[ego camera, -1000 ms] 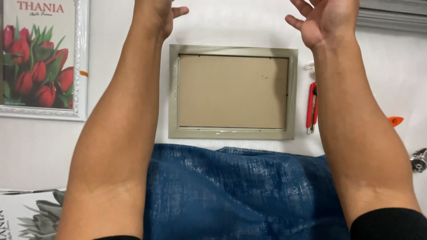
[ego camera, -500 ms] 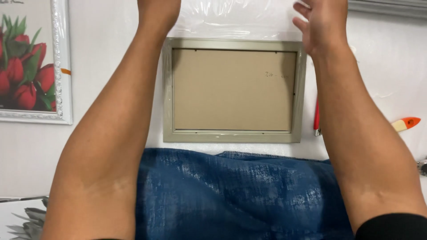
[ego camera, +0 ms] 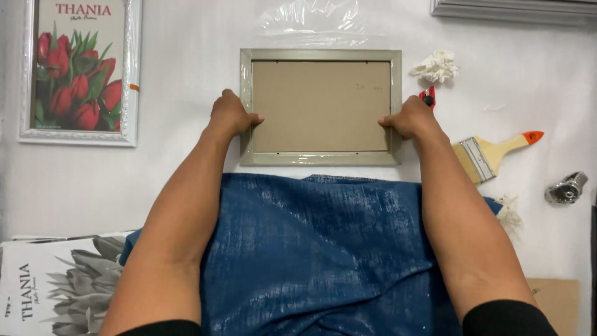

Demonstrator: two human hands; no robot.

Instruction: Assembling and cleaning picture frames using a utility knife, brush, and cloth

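A grey-green picture frame lies face down on the white table, its brown backing board showing. My left hand grips the frame's left side, thumb on the backing. My right hand grips the right side the same way. A sheet of clear plastic film lies just beyond the frame's top edge.
A framed red tulip print lies at the left. A red cutter, a crumpled white wad, a paintbrush and a metal object sit at the right. A blue cloth covers the near edge; a grey flower print lies bottom left.
Both hands came down from the plastic film above the frame and took hold of the frame's left and right sides. The view has pulled back.
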